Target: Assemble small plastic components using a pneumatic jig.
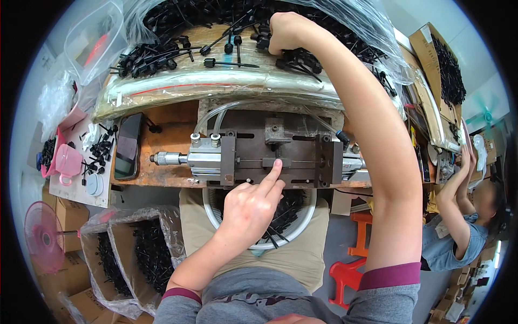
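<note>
Okay, left hand point(249, 210), pointing, touches the machine point(251, 144) at table point(156, 177) near edge: I'd flag pinching if it cycles. Right hand point(286, 32) curls among black parts point(183, 21), far edge; can't tell either grip.

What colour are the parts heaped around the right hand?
The parts are black; they show best in the head view.

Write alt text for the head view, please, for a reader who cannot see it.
The left hand has a fingertip at the middle of a metal fixture; the right hand reaches into a pile of black parts behind it.
</note>
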Tool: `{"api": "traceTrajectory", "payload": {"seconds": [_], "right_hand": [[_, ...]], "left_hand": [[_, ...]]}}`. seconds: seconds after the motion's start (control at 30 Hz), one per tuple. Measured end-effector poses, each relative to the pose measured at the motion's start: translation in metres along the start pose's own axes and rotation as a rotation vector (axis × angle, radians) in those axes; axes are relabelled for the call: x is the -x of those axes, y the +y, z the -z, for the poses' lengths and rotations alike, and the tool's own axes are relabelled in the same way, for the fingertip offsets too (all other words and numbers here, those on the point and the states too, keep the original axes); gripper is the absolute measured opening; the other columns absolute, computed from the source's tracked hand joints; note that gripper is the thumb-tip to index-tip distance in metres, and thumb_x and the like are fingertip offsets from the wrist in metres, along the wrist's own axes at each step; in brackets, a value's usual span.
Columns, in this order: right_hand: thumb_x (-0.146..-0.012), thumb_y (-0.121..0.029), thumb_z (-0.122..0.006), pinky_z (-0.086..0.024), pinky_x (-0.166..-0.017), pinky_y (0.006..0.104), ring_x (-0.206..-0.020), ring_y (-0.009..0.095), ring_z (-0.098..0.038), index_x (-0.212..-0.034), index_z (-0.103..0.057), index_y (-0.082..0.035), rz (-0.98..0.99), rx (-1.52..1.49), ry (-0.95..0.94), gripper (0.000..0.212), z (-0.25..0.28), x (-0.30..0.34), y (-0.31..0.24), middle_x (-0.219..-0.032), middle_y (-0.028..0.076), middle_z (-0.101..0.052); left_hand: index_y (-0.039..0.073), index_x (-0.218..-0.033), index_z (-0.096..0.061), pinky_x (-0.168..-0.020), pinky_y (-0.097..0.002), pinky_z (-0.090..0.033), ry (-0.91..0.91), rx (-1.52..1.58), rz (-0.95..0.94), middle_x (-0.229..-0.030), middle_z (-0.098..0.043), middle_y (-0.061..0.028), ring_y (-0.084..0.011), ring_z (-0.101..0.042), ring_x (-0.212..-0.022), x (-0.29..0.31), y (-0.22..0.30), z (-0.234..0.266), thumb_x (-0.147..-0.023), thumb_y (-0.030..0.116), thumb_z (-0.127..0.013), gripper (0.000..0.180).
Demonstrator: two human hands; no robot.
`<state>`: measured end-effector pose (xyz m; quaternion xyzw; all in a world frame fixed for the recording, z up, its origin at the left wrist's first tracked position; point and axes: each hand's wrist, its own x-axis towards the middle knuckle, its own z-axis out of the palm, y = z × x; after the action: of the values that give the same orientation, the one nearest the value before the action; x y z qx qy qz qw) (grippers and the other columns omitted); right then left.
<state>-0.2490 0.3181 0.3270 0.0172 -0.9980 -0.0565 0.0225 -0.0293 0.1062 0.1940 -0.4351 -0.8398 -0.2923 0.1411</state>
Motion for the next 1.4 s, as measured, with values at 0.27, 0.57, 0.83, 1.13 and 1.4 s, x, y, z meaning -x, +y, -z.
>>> {"api": "traceTrajectory", "payload": {"seconds": [0.27,0.57,0.83,1.13,1.4], "right_hand": [[-0.066,-0.021,-0.080,-0.049,-0.065,0.0369,-0.071,0.023,-0.062,-0.105,-0.068,0.008,-0.074,-0.520,0.087,0.050,0.032,0.032,0.036,-0.078,0.016,-0.066],[-0.083,-0.019,-0.077,-0.048,-0.063,0.0191,-0.065,0.004,-0.054,-0.103,-0.070,-0.003,-0.020,-1.087,0.243,0.026,0.010,0.042,0.073,-0.087,-0.001,-0.066],[-0.086,-0.014,-0.075,-0.050,-0.067,0.0167,-0.071,0.005,-0.059,-0.105,-0.068,0.002,-0.024,-1.471,0.402,0.025,0.013,0.078,0.082,-0.085,0.001,-0.064],[-0.084,-0.011,-0.074,-0.048,-0.056,0.0211,-0.063,0.007,-0.060,-0.100,-0.068,0.000,-0.101,-1.747,0.148,0.020,-0.014,0.211,-0.022,-0.082,0.004,-0.066],[-0.089,-0.009,-0.070,-0.048,-0.057,0.0210,-0.064,0.008,-0.060,-0.109,-0.065,0.003,-0.326,-1.944,0.048,0.024,-0.053,0.257,-0.028,-0.088,0.009,-0.069]], "left_hand": [[0.007,-0.090,-0.069,-0.056,-0.0283,-0.051,0.015,-0.004,-0.007,-0.124,-0.066,-0.0097,-0.0207,-0.060,-0.054,0.000,-0.002,-0.001,-0.070,0.011,-0.079,0.023],[0.006,-0.089,-0.068,-0.057,-0.0290,-0.051,0.018,0.020,-0.023,-0.123,-0.066,-0.0097,-0.0207,-0.062,-0.057,0.000,-0.002,0.000,-0.071,0.012,-0.079,0.022],[0.006,-0.095,-0.070,-0.060,-0.0268,-0.053,-0.034,0.327,-0.053,-0.118,-0.069,-0.0121,-0.0178,-0.067,-0.067,0.004,0.008,0.041,-0.070,0.025,-0.083,0.034],[-0.003,-0.126,-0.061,-0.083,-0.0332,-0.058,0.364,0.498,0.121,-0.132,-0.058,-0.0185,-0.0250,-0.066,-0.104,-0.016,-0.004,0.056,-0.070,-0.005,-0.078,0.058],[0.001,-0.098,-0.073,-0.072,-0.0292,-0.056,0.146,0.493,-0.006,-0.100,-0.070,-0.0121,-0.0219,-0.068,-0.085,0.008,0.003,0.053,-0.066,-0.006,-0.078,0.033]]}}
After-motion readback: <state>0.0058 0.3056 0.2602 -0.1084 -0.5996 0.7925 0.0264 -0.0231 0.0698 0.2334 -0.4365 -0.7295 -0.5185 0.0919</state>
